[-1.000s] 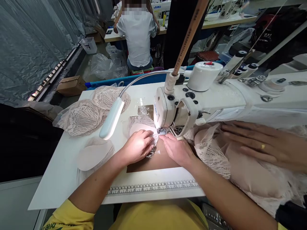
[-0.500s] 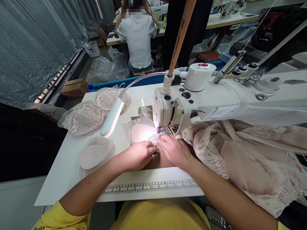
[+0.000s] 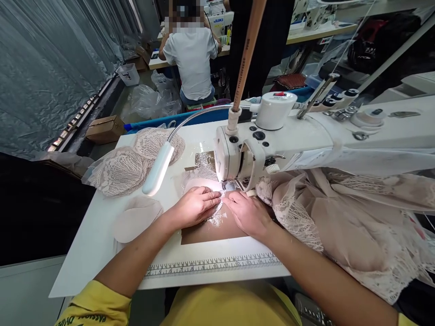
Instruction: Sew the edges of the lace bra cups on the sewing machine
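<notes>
A small piece of lace over a beige padded cup lies under the needle of the white sewing machine. My left hand lies flat on it, fingers stretched toward the presser foot. My right hand presses the lace edge down just right of the needle, fingers together and flat on the fabric. Both hands rest over a brown patch on the white table.
Lace cups and a beige pad lie at the left. A gooseneck lamp hangs over them. A heap of beige lace pieces fills the right. A printed ruler runs along the front edge. A person in white sits beyond.
Another person's hand that lay on the heap at the right one second ago has gone. My hands have shifted the lace piece slightly at the needle.
</notes>
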Demonstrator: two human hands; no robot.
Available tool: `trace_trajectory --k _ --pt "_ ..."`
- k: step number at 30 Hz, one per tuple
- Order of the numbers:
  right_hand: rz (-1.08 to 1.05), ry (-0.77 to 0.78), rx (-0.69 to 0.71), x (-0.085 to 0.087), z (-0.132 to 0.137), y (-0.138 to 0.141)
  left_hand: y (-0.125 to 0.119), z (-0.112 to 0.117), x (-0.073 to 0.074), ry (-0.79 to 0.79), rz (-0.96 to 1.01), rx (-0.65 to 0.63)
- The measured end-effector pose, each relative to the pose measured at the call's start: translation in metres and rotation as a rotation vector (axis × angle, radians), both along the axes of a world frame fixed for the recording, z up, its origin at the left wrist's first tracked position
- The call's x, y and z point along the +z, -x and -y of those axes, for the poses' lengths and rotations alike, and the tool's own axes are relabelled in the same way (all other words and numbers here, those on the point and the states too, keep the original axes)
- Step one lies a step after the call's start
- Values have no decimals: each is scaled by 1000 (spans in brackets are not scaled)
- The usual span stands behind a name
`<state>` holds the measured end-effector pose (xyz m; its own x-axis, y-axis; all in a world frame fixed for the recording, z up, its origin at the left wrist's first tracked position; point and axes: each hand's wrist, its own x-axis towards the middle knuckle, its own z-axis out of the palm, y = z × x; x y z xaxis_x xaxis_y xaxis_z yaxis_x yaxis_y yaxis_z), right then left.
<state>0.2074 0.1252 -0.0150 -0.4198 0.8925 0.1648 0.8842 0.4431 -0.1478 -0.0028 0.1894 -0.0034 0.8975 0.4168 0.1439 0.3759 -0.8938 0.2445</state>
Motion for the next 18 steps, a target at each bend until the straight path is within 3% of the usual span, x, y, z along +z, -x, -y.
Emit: trace_trajectory --k 10,18 --pt "0 -59 -78 0 -3 1 -16 11 1 -73 -51 128" --pt "-55 0 74 1 2 -5 -10 9 2 -37 -12 82"
